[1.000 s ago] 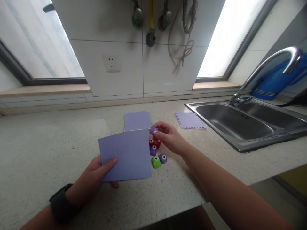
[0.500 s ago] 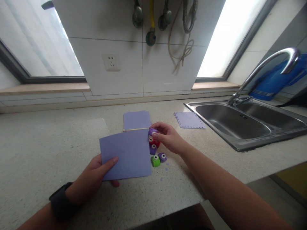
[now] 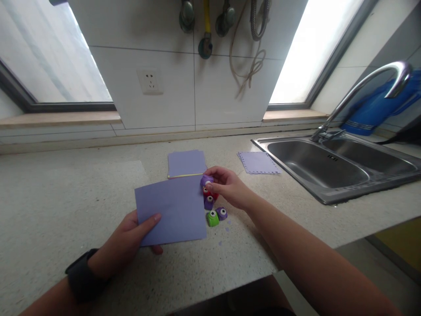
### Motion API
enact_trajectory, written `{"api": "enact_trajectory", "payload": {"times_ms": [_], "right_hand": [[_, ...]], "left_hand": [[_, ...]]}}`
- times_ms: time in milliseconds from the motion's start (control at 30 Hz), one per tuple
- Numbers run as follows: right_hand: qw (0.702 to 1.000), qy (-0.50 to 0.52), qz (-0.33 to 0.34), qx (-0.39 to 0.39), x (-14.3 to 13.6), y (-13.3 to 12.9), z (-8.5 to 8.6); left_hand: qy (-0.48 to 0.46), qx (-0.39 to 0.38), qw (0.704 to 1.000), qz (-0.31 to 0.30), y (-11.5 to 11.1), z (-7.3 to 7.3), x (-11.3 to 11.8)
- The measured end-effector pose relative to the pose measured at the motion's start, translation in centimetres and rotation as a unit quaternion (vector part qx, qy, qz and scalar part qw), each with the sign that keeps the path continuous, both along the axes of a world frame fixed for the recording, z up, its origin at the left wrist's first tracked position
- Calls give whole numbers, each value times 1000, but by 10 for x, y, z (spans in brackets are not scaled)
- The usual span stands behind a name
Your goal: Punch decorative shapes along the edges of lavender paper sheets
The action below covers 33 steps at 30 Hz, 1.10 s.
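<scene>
My left hand grips a sheet of purple paper at its lower left, thumb on top and fingers beneath. At the sheet's upper right corner, my right hand pinches a purple craft punch; whether the paper's edge sits inside its slot I cannot tell. Just below that hand are a red punch, partly hidden, and another purple punch. Nearer to me stand a green punch and one more purple punch, each with a star on its button. Tiny purple paper scraps lie beside them.
A stack of plain purple paper lies behind the held sheet. Purple sheets with punched edges lie farther right, by the steel sink with its tall faucet. The counter's front edge runs below my right arm.
The view has shifted slightly, so everything sits a little higher in the picture. Both hands keep the same hold on the paper and the punch.
</scene>
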State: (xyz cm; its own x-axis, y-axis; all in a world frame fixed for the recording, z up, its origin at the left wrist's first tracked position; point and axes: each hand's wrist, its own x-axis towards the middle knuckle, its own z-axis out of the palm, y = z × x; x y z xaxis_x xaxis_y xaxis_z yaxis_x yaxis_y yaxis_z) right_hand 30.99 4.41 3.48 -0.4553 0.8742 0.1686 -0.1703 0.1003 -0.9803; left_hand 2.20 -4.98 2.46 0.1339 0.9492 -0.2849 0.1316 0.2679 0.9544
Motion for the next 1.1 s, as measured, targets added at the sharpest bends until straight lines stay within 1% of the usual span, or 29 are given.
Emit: {"api": "enact_trajectory", "payload": {"times_ms": [233,367,567,800,1100], "right_hand": [[1000,-5,8,-11,0,-2,2],[999,-9,15,-31,0,-1,1],[999,0,16,-37,2,-1,0],[999,4,16,-31,2,-4,4],[1000,21,16,-17,-4,-8,8]], "left_hand": [[8,3,1000,-10,0,-2,0],[19,8,1000,-22,1,0,1],[36,12,999,-11,0,3,3],[47,19,998,-21,0,2,1],[50,25,998,-23,-2,4,4]]}}
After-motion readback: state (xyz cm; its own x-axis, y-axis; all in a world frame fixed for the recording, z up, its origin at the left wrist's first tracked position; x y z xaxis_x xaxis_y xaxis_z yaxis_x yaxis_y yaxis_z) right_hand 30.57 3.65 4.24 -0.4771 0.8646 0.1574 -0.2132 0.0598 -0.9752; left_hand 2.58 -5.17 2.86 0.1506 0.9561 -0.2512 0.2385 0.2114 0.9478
